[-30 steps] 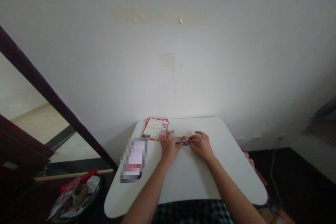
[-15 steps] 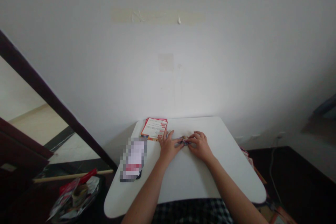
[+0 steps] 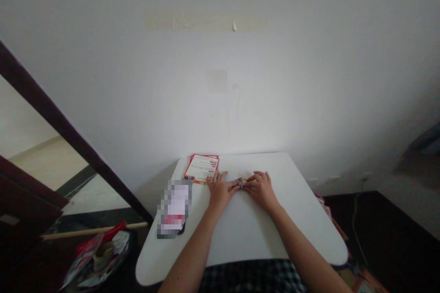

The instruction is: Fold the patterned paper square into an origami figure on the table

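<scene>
Over the white table, my left hand [image 3: 220,191] and my right hand [image 3: 260,189] meet at a small folded piece of printed paper [image 3: 241,182]. Its colours are brown, purple and white, and much of it is hidden by my fingers. Thumb and index finger of my left hand pinch its left end, while the other left fingers spread toward the printed sheets. The fingertips of my right hand press on its right side. The paper lies low, at the tabletop.
Red-edged printed sheets [image 3: 202,167] lie at the back left of the white table [image 3: 247,238]. A blurred-out phone-like thing [image 3: 177,206] rests in front of them. The wall [image 3: 257,114] stands behind the table. Left on the floor is a bag of rubbish [image 3: 99,256].
The fingers of both hands have shifted slightly on the folded paper, and more of its top edge shows. The sheets and the phone-like thing have stayed put.
</scene>
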Demonstrator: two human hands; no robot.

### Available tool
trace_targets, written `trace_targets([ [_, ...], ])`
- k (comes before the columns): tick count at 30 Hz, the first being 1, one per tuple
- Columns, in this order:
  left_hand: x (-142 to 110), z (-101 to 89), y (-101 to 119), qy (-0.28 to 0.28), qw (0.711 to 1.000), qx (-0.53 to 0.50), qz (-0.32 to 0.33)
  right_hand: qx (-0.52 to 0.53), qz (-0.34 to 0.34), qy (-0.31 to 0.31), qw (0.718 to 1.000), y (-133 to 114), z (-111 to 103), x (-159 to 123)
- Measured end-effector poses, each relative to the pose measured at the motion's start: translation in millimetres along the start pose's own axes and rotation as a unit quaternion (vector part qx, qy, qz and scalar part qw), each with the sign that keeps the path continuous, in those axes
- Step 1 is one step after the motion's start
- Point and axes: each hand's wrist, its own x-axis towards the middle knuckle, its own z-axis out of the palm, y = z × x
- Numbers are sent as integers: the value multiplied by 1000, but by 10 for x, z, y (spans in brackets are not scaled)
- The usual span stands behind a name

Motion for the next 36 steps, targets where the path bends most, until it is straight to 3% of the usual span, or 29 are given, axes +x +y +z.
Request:
trace_targets([
  [12,19,20,-5,12,1000,-10,-7,28,57,14,998,51,42,29],
  [36,24,-57,77,16,1000,-10,-20,-64,110,-4,992,-49,67,53],
])
